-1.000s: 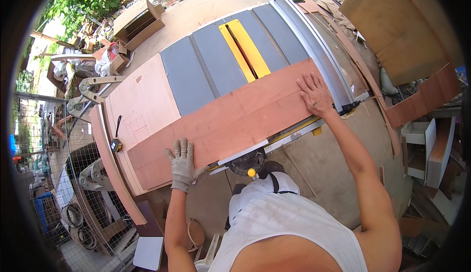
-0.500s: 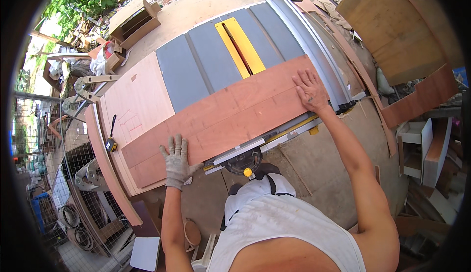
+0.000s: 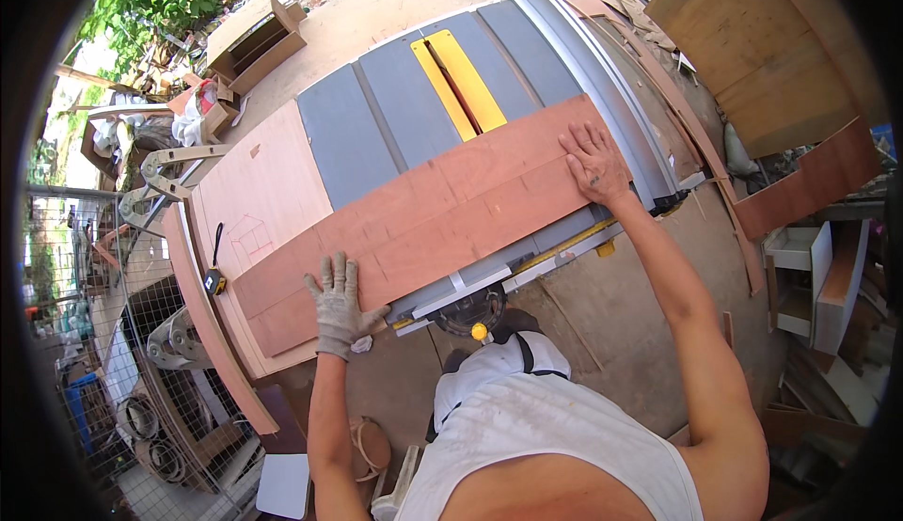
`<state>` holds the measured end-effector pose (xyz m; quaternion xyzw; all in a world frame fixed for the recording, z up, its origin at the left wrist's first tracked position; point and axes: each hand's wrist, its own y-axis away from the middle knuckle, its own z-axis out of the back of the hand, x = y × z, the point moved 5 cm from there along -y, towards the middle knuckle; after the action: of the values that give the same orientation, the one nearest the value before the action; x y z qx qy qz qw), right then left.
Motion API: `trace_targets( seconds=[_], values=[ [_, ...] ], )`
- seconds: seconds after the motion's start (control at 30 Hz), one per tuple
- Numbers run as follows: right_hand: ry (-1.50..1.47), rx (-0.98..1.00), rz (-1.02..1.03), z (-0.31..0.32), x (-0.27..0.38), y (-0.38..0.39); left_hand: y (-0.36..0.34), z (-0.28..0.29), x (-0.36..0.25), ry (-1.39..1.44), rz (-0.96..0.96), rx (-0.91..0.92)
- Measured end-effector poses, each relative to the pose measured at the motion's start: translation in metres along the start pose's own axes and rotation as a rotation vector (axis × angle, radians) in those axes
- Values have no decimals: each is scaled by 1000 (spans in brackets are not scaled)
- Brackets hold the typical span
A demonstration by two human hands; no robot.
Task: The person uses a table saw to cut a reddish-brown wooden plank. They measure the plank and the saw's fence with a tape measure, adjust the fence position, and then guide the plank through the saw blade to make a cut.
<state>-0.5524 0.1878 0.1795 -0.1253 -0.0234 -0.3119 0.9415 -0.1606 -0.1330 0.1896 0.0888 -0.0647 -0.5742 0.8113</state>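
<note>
In the head view, a long red-brown board [image 3: 428, 215] lies flat. Its right part is on the grey saw surface [image 3: 353, 135], and its left part is on a pale wood sheet [image 3: 259, 159] beside it. The board's far edge comes up to the near end of a yellow plate [image 3: 458, 84] with a long dark slot in it. The board's right end is close to a long metal rail [image 3: 602, 88]; I cannot tell if they touch.

Both hands are open and flat, with no grip on anything. The left hand [image 3: 337, 309] has a grey glove. Its fingers are spread on the near edge of the board, and its thumb sticks out to the right. The right hand [image 3: 596, 164] is bare. It lies on top of the board's right end, fingers pointing away.

A black and yellow tape measure [image 3: 215, 281] sits on the pale sheet, left of the board. Red lines [image 3: 250, 234] are drawn near it. Under the near edge of the saw is a black wheel [image 3: 463, 312] with a yellow knob [image 3: 480, 332].
</note>
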Motion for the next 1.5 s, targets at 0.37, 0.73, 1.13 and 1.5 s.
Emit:
trace_targets(
  seconds=[0.37, 0.73, 1.13, 1.5],
  values=[
    [53, 3, 19, -5, 0, -2, 2, 5, -2, 27, 24, -1],
    [118, -36, 68, -6, -2, -4, 0, 8, -2, -11, 32, -14],
    [119, -49, 61, -5, -4, -5, 54, 53, -162, 345, -342, -401],
    [63, -25, 47, -4, -2, -4, 16, 9, -181, 236, -131, -469]
  ],
)
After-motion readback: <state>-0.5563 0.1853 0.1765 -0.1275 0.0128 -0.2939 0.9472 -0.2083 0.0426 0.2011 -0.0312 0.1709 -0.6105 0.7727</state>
